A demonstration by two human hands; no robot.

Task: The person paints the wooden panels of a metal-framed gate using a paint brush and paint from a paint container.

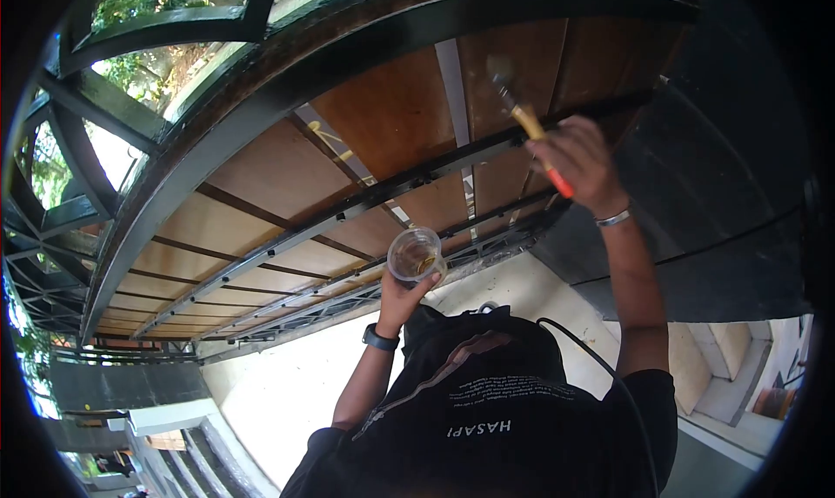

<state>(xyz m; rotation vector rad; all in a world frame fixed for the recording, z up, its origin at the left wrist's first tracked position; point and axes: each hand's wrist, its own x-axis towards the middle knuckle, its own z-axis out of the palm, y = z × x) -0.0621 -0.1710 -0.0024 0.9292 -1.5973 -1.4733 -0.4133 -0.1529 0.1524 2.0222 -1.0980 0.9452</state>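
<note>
Clear plastic at centre frame: that's the cup, tilted so its open mouth shows, a yellowish patch low inside. The left hand has it from below, thumb pressed against the side; the other fingers are mostly hidden, so their exact spread can't be told. Over to the right of the frame, the right hand grips the brush, fingers bent together around its yellow handle, red-orange end poking out below. Bristles are up at upper centre, blurred against a brown panel; contact can't be told. Dark metal bars cross beneath the panels, curving frame sweeping across the upper left. Down at lower centre, it's a black shirt, with a dark watch on one wrist, a silvery bracelet on the other.
</note>
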